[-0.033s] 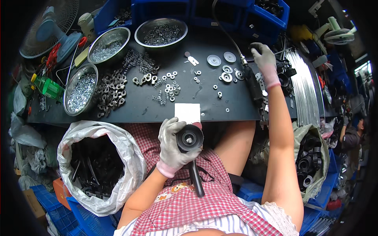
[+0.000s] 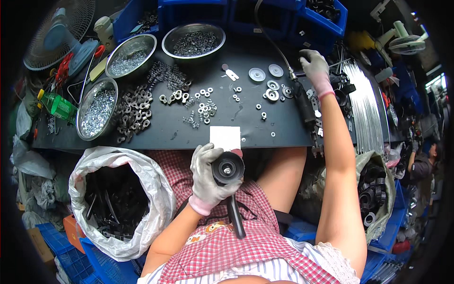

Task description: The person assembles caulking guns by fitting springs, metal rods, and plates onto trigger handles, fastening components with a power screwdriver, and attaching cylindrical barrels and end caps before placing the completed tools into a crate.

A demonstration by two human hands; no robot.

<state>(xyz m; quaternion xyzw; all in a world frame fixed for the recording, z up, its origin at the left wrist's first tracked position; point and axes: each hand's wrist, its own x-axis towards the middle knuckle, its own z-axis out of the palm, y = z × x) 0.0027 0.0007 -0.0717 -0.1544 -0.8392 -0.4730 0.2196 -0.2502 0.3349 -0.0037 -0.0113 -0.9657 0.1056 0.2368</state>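
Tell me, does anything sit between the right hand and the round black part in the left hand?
Yes: the long black tool is just left of the right hand, across the picture's straight path to the round black part.

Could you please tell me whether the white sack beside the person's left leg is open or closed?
Open: the white sack's mouth is spread wide, showing dark parts inside.

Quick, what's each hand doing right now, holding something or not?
Left hand: closed, holding a round black part.
Right hand: partly curled near the black tool; whether it holds anything can't be told.
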